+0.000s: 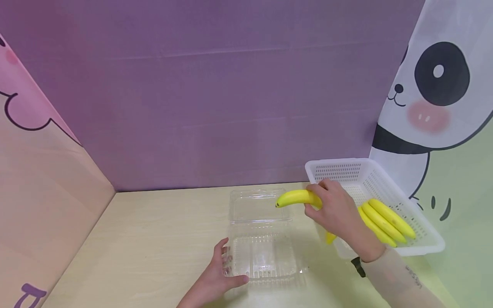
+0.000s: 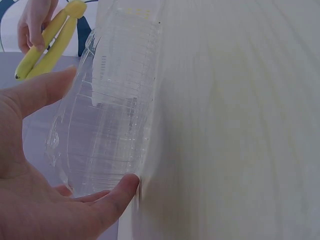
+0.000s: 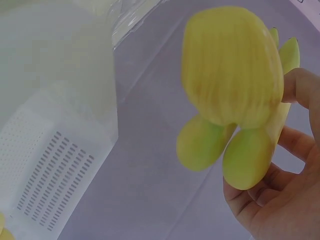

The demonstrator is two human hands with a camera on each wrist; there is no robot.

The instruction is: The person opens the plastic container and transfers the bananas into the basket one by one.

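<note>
My right hand (image 1: 333, 209) grips a small bunch of yellow bananas (image 1: 294, 198), raised above the table beside the basket. Their joined stem end (image 3: 232, 67) faces the right wrist camera, and the tips point away from it. In the head view the hand covers the middle of the bunch. My left hand (image 1: 217, 273) holds the left side of a clear plastic clamshell box (image 1: 265, 256), thumb at the near edge and fingers along the side. The box lies unfolded, its lid (image 1: 258, 205) on the far side. No fruit shows inside it.
A white perforated basket (image 1: 431, 244) stands on the right, with several yellow bananas (image 1: 389, 220) in it. A purple backdrop (image 1: 212, 107) rises behind the pale wooden table (image 1: 154, 239). Printed side panels (image 1: 462, 179) flank the table.
</note>
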